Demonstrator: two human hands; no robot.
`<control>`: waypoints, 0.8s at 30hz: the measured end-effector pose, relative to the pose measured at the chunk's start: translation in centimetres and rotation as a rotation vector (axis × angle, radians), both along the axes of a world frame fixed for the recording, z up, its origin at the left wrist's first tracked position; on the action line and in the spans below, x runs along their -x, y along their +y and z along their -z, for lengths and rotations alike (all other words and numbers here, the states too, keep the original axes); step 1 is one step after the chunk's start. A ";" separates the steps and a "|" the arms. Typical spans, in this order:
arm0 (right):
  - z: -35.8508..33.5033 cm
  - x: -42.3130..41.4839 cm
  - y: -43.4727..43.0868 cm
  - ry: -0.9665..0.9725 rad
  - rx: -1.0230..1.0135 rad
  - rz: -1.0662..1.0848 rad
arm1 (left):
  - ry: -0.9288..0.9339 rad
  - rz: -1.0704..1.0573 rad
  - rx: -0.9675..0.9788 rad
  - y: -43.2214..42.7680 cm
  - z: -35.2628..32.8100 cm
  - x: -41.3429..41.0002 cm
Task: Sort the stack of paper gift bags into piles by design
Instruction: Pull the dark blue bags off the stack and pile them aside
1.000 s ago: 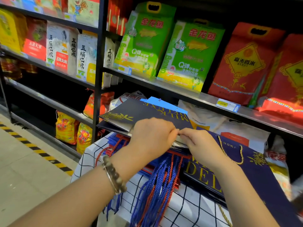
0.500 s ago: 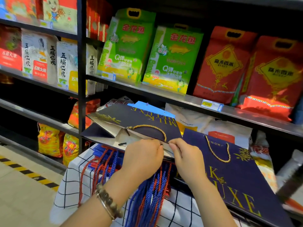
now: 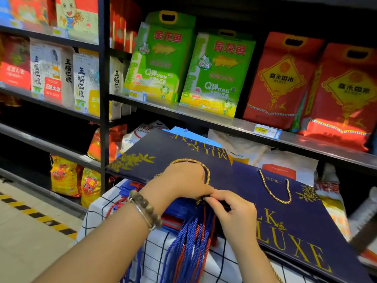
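A navy gift bag [image 3: 163,152] with gold "MILK DELUXE" lettering and a gold cord lies flat on top of a stack of bags. My left hand [image 3: 181,180] and my right hand [image 3: 232,209] meet at its near edge, fingertips pinching that edge together. A second navy "MILK DELUXE" bag [image 3: 289,221] lies to the right with its gold cord handle on top. Beneath them sit blue and red bags [image 3: 177,211], their blue and red cord handles [image 3: 193,248] hanging over the front. The pile rests on a white checked cloth [image 3: 98,213].
Black metal shelving [image 3: 104,99] stands right behind the pile, loaded with green, red and white rice packs. A shelf edge with a yellow price tag [image 3: 262,130] overhangs the far bags. Tiled floor with yellow-black hazard tape [image 3: 36,216] lies to the left.
The top navy bag's open mouth, which showed its white inside, has been pressed flat. The right navy bag has come more into view as the camera shifted.
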State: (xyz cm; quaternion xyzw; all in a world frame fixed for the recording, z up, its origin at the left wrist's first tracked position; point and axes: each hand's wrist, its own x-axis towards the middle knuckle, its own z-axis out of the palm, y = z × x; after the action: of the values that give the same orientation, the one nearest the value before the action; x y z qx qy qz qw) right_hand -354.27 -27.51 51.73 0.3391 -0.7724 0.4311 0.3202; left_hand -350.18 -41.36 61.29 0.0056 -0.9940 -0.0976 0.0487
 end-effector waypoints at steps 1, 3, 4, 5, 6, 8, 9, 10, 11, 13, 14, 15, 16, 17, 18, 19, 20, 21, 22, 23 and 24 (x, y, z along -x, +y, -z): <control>0.1 -0.1 0.1 -0.017 0.007 -0.008 | -0.024 0.030 -0.002 -0.1 0.4 0.2; 0.2 -0.1 0.3 -0.043 0.020 -0.025 | 0.002 0.047 -0.009 -0.3 0.9 0.4; 0.3 -0.1 0.3 -0.046 0.022 -0.028 | 0.030 0.049 0.004 -0.3 1.0 0.5; 0.3 -0.2 0.3 -0.044 0.023 -0.025 | 0.055 0.042 0.024 -0.2 1.2 0.7; 0.4 -0.2 0.3 -0.042 0.025 -0.021 | 0.068 0.025 0.033 -0.1 1.3 0.9; 0.3 -0.2 0.3 -0.051 0.029 -0.021 | 0.067 -0.049 -0.027 -0.3 1.7 1.5; 0.3 -0.2 0.3 -0.060 0.028 -0.024 | 0.063 -0.098 -0.097 -0.6 1.9 1.9; 0.2 -0.2 0.3 -0.067 0.023 -0.026 | 0.060 -0.143 -0.184 -1.0 2.1 2.2; 0.1 -0.2 0.2 -0.073 0.016 -0.027 | 0.062 -0.177 -0.269 -1.4 2.2 2.5; 0.0 -0.1 0.3 -0.072 0.012 -0.031 | 0.078 -0.215 -0.386 -1.8 2.5 2.9; 0.0 0.0 0.3 -0.065 0.010 -0.032 | 0.088 -0.228 -0.410 -1.8 2.5 2.9; 0.0 0.1 0.3 -0.053 0.003 -0.032 | 0.095 -0.240 -0.415 -1.8 2.6 2.9; 0.1 0.1 0.4 -0.042 -0.007 -0.035 | 0.097 -0.251 -0.414 -1.7 2.7 2.8; 0.2 0.1 0.5 -0.036 -0.022 -0.040 | 0.092 -0.262 -0.414 -1.7 2.9 2.8; 0.2 0.1 0.6 -0.035 -0.046 -0.049 | 0.085 -0.269 -0.416 -1.7 3.0 2.8; 0.1 0.0 0.8 -0.025 -0.090 -0.055 | 0.085 -0.272 -0.424 -1.7 3.0 2.7; 0.0 0.0 1.0 0.004 -0.157 -0.056 | 0.100 -0.264 -0.444 -1.7 3.0 2.5; -0.1 -0.1 1.1 0.057 -0.236 -0.048 | 0.129 -0.246 -0.476 -1.8 3.0 2.3; -0.2 0.0 1.2 0.119 -0.300 -0.035 | 0.177 -0.222 -0.515 -1.8 2.8 1.8; -0.4 0.1 1.3 0.164 -0.331 -0.025 | 0.240 -0.195 -0.555 -1.9 2.7 1.3; -0.6 0.2 1.4 0.185 -0.331 -0.017 | 0.321 -0.171 -0.584 -2.0 2.5 0.6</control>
State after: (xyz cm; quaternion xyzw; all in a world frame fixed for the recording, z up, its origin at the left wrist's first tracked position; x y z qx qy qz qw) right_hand -354.48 -26.10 52.32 0.4317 -0.7972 0.2677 0.3262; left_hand -350.75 -43.37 58.77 0.0870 -0.8996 -0.3735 0.2088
